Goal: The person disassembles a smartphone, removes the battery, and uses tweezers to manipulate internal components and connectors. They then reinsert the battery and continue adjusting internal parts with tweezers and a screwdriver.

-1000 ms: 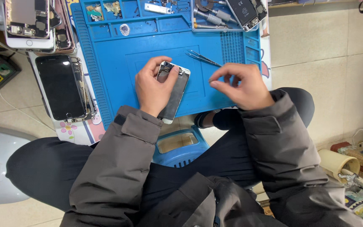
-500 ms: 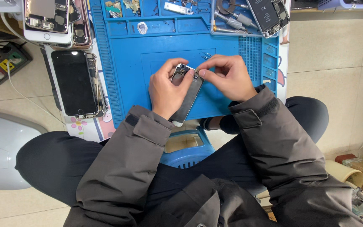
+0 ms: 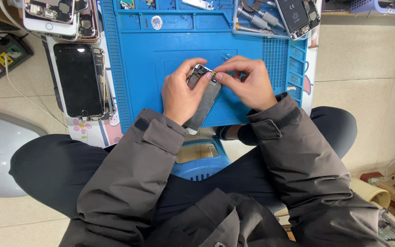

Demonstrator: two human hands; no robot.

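Grey phone (image 3: 205,101): gripped in left hand (image 3: 179,93).
Right hand (image 3: 248,82): fingertips pinch small part at phone's top.
Risk: part may slip, tear.

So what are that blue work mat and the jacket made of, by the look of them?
The blue mat looks like matte silicone or rubber: moulded compartments and ridges, no glare. The grey jacket seems a woven synthetic cloth, dull, softly creased, though its fibre can't be told.

A grey-brown padded jacket (image 3: 161,183) is worn, with long sleeves reaching the wrists. Each cuff is fitted with a tab carrying a dark fastening strip (image 3: 141,124). Black trousers (image 3: 51,169) are worn below. Both hands, left hand (image 3: 179,93) and right hand (image 3: 248,82), are left bare.
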